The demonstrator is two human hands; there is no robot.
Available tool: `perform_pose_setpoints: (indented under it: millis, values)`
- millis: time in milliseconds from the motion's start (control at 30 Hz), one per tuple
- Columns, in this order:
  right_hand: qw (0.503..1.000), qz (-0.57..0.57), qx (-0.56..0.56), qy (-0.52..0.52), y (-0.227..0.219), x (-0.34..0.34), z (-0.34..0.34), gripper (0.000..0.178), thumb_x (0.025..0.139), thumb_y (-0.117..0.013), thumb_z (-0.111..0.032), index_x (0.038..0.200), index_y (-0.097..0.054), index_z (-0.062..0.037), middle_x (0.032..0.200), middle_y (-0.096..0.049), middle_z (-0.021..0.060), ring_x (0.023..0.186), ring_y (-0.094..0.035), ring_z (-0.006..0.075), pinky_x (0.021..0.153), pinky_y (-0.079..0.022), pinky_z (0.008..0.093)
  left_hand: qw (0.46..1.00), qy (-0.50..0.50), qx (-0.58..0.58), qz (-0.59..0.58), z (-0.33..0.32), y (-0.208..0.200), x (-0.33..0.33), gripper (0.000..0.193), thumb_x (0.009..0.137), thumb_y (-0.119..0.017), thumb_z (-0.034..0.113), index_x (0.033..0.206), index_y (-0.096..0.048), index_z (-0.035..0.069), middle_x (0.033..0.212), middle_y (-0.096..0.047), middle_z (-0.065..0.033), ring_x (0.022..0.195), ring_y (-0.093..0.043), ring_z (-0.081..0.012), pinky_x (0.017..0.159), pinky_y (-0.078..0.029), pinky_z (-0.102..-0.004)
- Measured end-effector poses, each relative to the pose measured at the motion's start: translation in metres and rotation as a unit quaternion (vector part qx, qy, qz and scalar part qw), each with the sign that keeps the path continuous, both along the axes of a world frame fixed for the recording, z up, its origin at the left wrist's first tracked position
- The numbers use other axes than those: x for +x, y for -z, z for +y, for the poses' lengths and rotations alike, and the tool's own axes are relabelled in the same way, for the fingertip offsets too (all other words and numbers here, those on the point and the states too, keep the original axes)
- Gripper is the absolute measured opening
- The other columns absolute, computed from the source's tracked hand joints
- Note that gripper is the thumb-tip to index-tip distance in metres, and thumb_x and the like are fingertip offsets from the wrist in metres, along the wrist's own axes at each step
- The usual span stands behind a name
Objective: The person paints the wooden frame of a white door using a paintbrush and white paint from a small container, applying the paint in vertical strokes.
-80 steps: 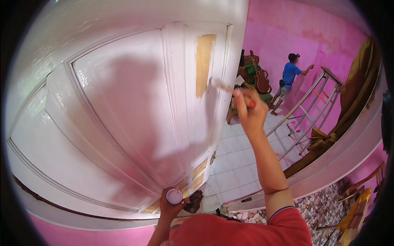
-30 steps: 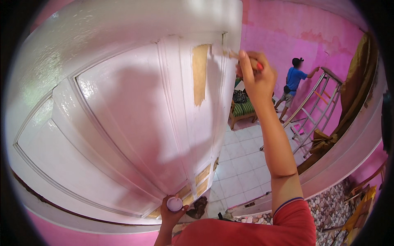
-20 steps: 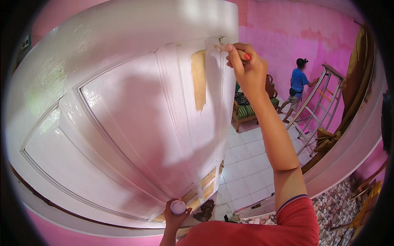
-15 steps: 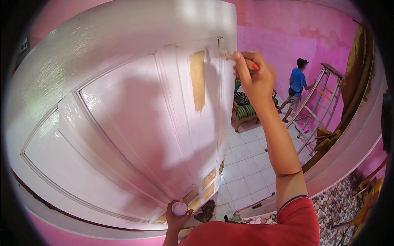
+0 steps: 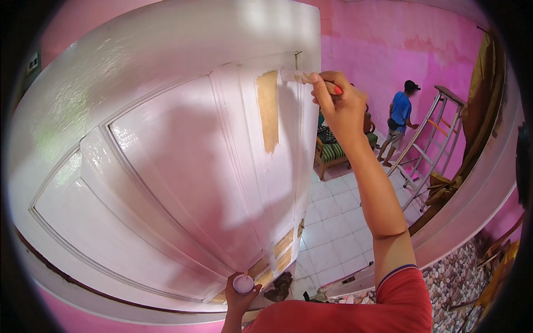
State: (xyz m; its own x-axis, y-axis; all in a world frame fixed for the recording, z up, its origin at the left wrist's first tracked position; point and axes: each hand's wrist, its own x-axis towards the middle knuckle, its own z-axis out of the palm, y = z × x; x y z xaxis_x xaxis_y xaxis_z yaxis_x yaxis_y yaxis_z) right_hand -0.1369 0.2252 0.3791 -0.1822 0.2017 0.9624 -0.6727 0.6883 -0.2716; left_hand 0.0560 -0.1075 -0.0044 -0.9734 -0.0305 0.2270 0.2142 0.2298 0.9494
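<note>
My right hand [image 5: 342, 105] is raised and closed round the handle of a paintbrush [image 5: 295, 76]. The bristles lie against the upper part of a white panelled door [image 5: 166, 161], just right of a bare yellowish patch [image 5: 268, 114]. The handle's red end shows between my fingers. Low down, my left hand [image 5: 237, 294] grips a small cup of pale paint [image 5: 243, 283] close to the door's lower part. Several more unpainted tan patches [image 5: 283, 242] show near the door's bottom edge.
Beyond the door, a person in a blue shirt [image 5: 400, 108] stands by a pink wall [image 5: 377, 61]. A metal stepladder [image 5: 430, 133] leans near a brown curtain [image 5: 482, 111]. A green striped seat [image 5: 333, 151] stands on the tiled floor [image 5: 333, 222]. A dark cloth [image 5: 280, 287] lies below the door.
My right hand has moved slightly left and down, bringing the brush onto the door beside the bare patch. The left hand and cup stay nearly still. The person's far arm has dropped away from the ladder.
</note>
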Motion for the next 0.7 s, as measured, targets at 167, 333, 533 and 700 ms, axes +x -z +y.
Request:
perform_pose_setpoints:
  millis: [167, 333, 533, 700]
  values:
    - [0.995, 0.007, -0.069, -0.071, -0.007, 0.004, -0.002, 0.020, 0.096, -0.073, -0.019, 0.095, -0.069, -0.0002, 0.068, -0.067, 0.0066, 0.061, -0.068, 0.0121, 0.059, -0.053, 0.0247, 1.000, -0.002, 0.011, -0.001, -0.005, 0.008, -0.002, 0.074, 0.063, -0.098, 0.022, 0.121, -0.056, 0.004, 0.105, -0.068, -0.0119, 0.096, -0.068, -0.0213, 0.084, -0.056, -0.0352]
    - [0.995, -0.051, -0.083, -0.038, 0.048, 0.045, -0.006, 0.017, 0.096, -0.072, -0.018, 0.097, -0.070, -0.0004, 0.074, -0.072, 0.0088, 0.065, -0.072, 0.0138, 0.063, -0.057, 0.0266, 1.000, -0.004, -0.018, -0.003, 0.003, -0.007, -0.003, 0.068, 0.067, -0.095, 0.015, 0.121, -0.055, 0.004, 0.103, -0.068, -0.0100, 0.095, -0.068, -0.0196, 0.084, -0.056, -0.0340]
    - [0.986, -0.166, -0.013, -0.002, 0.142, 0.049, -0.015, 0.014, 0.094, -0.074, -0.015, 0.094, -0.071, -0.0014, 0.071, -0.067, 0.0104, 0.060, -0.067, 0.0195, 0.056, -0.050, 0.0316, 0.999, 0.021, -0.029, 0.033, 0.005, -0.008, -0.004, 0.065, 0.070, -0.092, 0.008, 0.122, -0.052, 0.005, 0.104, -0.068, -0.0092, 0.096, -0.067, -0.0181, 0.085, -0.055, -0.0335]
    - [0.990, -0.137, 0.004, -0.007, 0.145, 0.033, -0.019, 0.014, 0.093, -0.075, -0.015, 0.094, -0.072, -0.0012, 0.072, -0.067, 0.0120, 0.060, -0.066, 0.0204, 0.055, -0.049, 0.0314, 0.999, 0.039, -0.028, 0.008, 0.005, -0.009, -0.006, 0.066, 0.071, -0.091, 0.006, 0.124, -0.051, 0.005, 0.104, -0.068, -0.0089, 0.098, -0.067, -0.0180, 0.087, -0.055, -0.0337]
